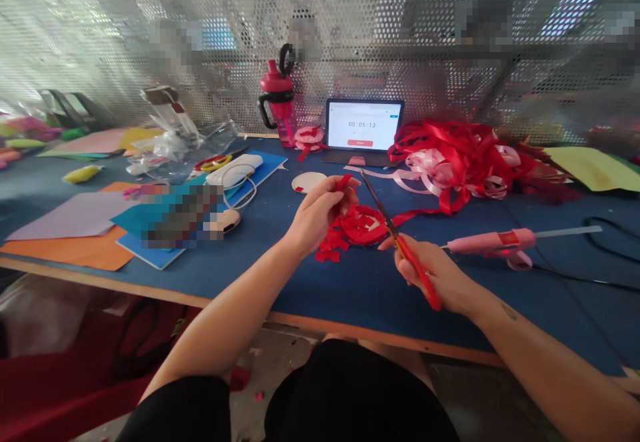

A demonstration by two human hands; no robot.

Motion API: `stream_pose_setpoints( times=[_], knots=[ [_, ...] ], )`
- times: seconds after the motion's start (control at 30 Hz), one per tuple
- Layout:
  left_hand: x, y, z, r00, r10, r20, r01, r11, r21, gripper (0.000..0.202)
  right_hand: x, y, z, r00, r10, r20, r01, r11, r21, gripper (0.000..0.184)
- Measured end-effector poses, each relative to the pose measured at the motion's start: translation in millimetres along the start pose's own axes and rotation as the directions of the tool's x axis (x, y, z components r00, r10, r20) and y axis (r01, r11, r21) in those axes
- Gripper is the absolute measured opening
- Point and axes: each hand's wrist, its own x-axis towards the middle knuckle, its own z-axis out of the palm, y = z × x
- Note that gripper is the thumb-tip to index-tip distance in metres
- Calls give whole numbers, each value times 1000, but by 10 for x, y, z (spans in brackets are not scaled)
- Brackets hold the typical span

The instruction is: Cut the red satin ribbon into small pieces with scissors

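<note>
My left hand (pixel 320 212) is closed in a pinch on a short piece of red ribbon (pixel 344 182), held above the blue table (pixel 350 282). My right hand (pixel 433 270) grips red-handled scissors (pixel 395 235), whose blades point up and left towards that ribbon piece. Under the hands lies a round red ribbon rosette (pixel 363 223) with small red ribbon offcuts (pixel 330 249) scattered beside it.
A pink glue gun (pixel 493 242) lies at the right, its black cable behind it. A heap of red and pink ribbon (pixel 460 155), a tablet (pixel 364 125) showing a timer, a red bottle (pixel 277 99), a white disc (pixel 309 181) and coloured paper sheets (pixel 70 219) fill the table.
</note>
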Motion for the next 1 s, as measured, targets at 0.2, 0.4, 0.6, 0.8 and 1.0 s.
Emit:
stream_pose_setpoints(
  times=[0.2, 0.4, 0.6, 0.8, 1.0],
  knots=[
    [21, -53, -12, 1000, -5, -24, 7, 996, 92, 24, 8, -53, -10, 1000, 14, 2, -14, 1000, -23, 60],
    [22, 17, -9, 997, -35, -71, 32, 999, -38, 39, 1, -55, -18, 1000, 9, 11, -8, 999, -41, 61],
    [35, 56, -15, 988, -71, -137, 53, 990, -129, 40, 1, -53, -26, 1000, -8, -2, 8, 998, -57, 58],
    [53, -6, -36, 996, -27, -82, 20, 996, -88, 35, 0, -93, -28, 1000, 3, -5, -3, 998, -61, 56],
    [48, -25, -40, 997, -1, -81, 2, 1000, 11, 39, 10, -119, -36, 1000, 21, 13, -20, 996, -86, 47]
  ],
)
